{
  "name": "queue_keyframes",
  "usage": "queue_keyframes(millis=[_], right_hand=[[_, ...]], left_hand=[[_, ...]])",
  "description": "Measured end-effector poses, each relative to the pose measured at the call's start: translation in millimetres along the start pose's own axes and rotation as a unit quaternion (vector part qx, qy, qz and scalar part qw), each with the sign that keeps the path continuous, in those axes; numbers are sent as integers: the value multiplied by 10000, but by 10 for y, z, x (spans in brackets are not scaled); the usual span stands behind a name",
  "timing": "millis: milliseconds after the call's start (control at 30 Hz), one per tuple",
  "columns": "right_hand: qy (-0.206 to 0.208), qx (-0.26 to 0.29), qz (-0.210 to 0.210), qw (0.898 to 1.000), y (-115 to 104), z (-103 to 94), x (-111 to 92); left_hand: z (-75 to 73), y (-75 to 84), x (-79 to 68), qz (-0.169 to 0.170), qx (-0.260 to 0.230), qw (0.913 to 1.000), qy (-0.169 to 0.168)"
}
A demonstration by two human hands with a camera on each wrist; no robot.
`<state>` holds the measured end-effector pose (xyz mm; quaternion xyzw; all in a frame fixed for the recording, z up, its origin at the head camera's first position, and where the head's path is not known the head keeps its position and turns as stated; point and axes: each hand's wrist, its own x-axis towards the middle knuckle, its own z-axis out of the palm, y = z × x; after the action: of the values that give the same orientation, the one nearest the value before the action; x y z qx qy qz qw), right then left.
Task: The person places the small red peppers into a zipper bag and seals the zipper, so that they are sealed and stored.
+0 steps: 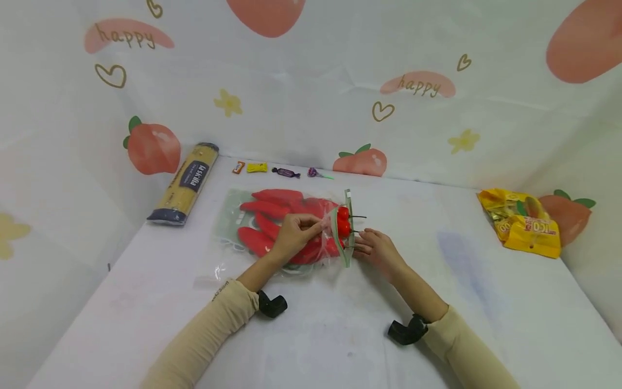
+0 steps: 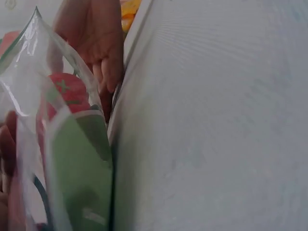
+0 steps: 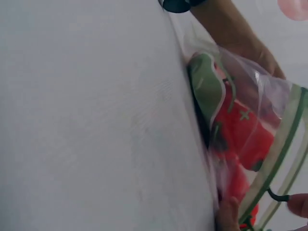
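A clear zip bag (image 1: 233,216) with green print lies on the table, full of long red chili peppers (image 1: 277,195). At its gaping mouth, bright red pepper ends (image 1: 344,228) show, their thin stems sticking out to the right. My left hand (image 1: 293,235) pinches the upper film close to the mouth. From the right, my right hand (image 1: 381,253) reaches to the opening, fingers extended beside the stems. In the right wrist view, one of its fingertips (image 3: 299,206) meets a dark green stem (image 3: 277,196), and another digit is by the lower rim.
A pack of spaghetti (image 1: 187,183) leans at the back left. Along the back lie small wrapped sweets (image 1: 257,167) and a lollipop (image 1: 313,172). A yellow snack bag (image 1: 522,222) stands at the right. A patterned cloth hangs behind.
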<state>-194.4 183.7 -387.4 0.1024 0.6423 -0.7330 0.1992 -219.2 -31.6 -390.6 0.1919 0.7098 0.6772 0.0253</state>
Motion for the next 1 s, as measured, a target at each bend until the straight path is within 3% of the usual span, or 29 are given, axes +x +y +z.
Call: queue_keyframes(millis=[100, 267, 367, 467, 533, 600, 667, 733, 800, 867, 933, 1000], right_hand=[[-5, -73, -40, 10000, 3, 40, 68], [187, -893, -270, 9955, -26, 135, 137], [382, -1334, -473, 9892, -61, 193, 176], [457, -1586, -655, 9841, -151, 203, 192], [370, -1906, -858, 9772, -272, 178, 174], [143, -2349, -1234, 9641, -453, 148, 126], [-202, -2896, -1733, 9411, -681, 133, 69], [-583, -3512, -2280, 9062, -946, 143, 5], [-1022, -4014, -2785, 8665, -1223, 182, -72], [-1218, -4599, -3236, 8179, -1481, 239, -170], [-1181, -5118, -3560, 7729, -1700, 305, -288], [-883, -5513, -3799, 7375, -1864, 363, -413]], left_hand=[[53, 4, -28, 88, 997, 9950, -55], [146, 67, -85, 390, 2435, 9690, -147], [165, 102, -96, 486, 2620, 9636, -227], [148, 124, -81, 483, 2441, 9684, -185], [118, 149, -42, 556, 2286, 9719, 113], [71, 219, 29, 620, 1980, 9764, 602], [-2, 329, 146, 713, 1731, 9765, 1066], [-88, 465, 314, 784, 1466, 9792, 1163], [-175, 617, 507, 761, 1415, 9830, 893], [-253, 747, 703, 734, 1560, 9841, 436], [-313, 860, 867, 576, 1472, 9874, -16], [-358, 954, 977, 395, 1236, 9913, -236]])
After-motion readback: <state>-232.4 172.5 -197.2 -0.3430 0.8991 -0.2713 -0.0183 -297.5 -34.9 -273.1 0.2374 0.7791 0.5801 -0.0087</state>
